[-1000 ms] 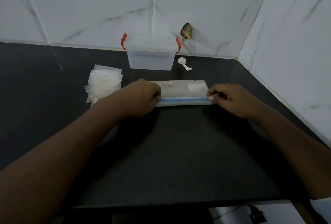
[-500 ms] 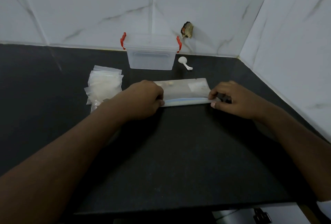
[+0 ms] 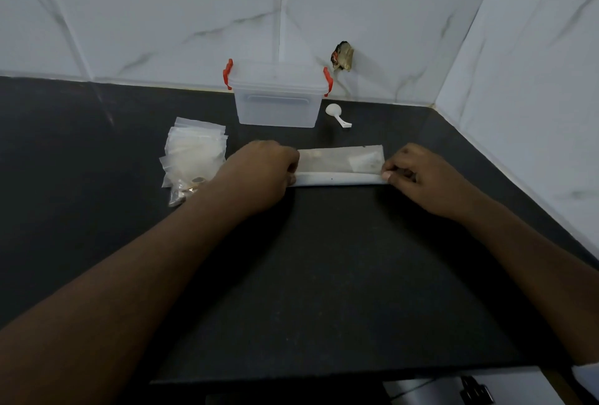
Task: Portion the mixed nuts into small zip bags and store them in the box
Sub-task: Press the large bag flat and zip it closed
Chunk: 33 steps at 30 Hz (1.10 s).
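Note:
A large, nearly flat zip bag (image 3: 337, 163) lies on the dark counter (image 3: 324, 275), its near edge folded or rolled into a pale strip. My left hand (image 3: 262, 171) grips the strip's left end with curled fingers. My right hand (image 3: 418, 174) pinches its right end. A few nuts show inside the bag near my left hand. A pile of small zip bags (image 3: 193, 155) lies to the left, with one nut-filled bag (image 3: 184, 190) at its near end. The clear storage box (image 3: 277, 97) with red clips stands closed behind.
A white scoop (image 3: 337, 114) lies to the right of the box. Marble-tiled walls close in the counter at the back and on the right. A dark, crumpled thing (image 3: 342, 56) sticks to the back wall. The counter's front edge runs along the bottom.
Both hands stay on the ends of the large bag. The folded near edge looks wider and paler now, and the blue zip line no longer shows.

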Available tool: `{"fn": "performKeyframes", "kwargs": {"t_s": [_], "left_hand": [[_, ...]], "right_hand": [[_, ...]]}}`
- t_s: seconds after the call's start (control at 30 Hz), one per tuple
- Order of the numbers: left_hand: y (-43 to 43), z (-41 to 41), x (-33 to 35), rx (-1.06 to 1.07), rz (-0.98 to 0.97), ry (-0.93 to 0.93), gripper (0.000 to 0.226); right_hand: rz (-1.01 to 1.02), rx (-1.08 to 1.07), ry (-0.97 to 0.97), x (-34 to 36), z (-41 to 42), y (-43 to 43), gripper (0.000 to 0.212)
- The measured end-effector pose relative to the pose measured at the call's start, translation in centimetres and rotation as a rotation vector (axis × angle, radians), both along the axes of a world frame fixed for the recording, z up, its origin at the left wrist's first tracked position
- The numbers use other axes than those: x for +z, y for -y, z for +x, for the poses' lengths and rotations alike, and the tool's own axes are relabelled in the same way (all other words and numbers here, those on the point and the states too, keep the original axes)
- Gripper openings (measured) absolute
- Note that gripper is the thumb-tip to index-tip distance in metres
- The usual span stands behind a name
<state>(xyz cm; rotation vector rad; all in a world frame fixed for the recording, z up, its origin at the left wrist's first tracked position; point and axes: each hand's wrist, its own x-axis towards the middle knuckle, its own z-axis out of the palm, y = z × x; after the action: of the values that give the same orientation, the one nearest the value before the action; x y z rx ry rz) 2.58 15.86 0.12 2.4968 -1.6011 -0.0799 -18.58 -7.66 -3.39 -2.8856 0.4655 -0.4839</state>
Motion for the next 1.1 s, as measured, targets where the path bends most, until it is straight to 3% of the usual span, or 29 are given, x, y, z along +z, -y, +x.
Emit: {"fn": "performKeyframes", "kwargs": {"t_s": [0.17,0.27,0.43,0.53,0.8,0.93,1.0,1.1], "left_hand": [[-0.3,0.2,-0.3,-0.042,0.054,0.11,0.041],[-0.2,0.2,-0.1,-0.037,0.058,0.094,0.031],[0.0,0.2,0.1,0.012,0.03,0.0,0.019],[0.1,0.4,-0.2,0.001,-0.013,0.062,0.015],[0.1,0.1,-0.5,-0.01,0.047,0.197,0.039],[-0.1,0.5,0.0,-0.011,0.069,0.196,0.028],[-0.3,0.8,0.4,-0.012,0.002,0.115,0.019],[-1.1,1.2,1.7,0.019,-0.311,-0.238,0.013]], "right_hand": [[0.008,0.055,-0.046,0.5,-0.5,0.3,0.007],[0.005,0.009,-0.031,0.6,-0.4,-0.2,0.008],[0.213,-0.05,0.082,0.3,-0.3,-1.0,0.006],[0.129,-0.036,0.063,0.2,0.2,-1.2,0.006],[-0.017,0.046,-0.041,0.2,-0.2,0.0,0.021],[-0.073,0.022,-0.014,0.1,0.4,0.0,0.022],[-0.035,-0.002,0.02,0.2,0.3,-0.6,0.014],[0.252,-0.042,0.141,1.2,-0.5,-1.7,0.011]]}}
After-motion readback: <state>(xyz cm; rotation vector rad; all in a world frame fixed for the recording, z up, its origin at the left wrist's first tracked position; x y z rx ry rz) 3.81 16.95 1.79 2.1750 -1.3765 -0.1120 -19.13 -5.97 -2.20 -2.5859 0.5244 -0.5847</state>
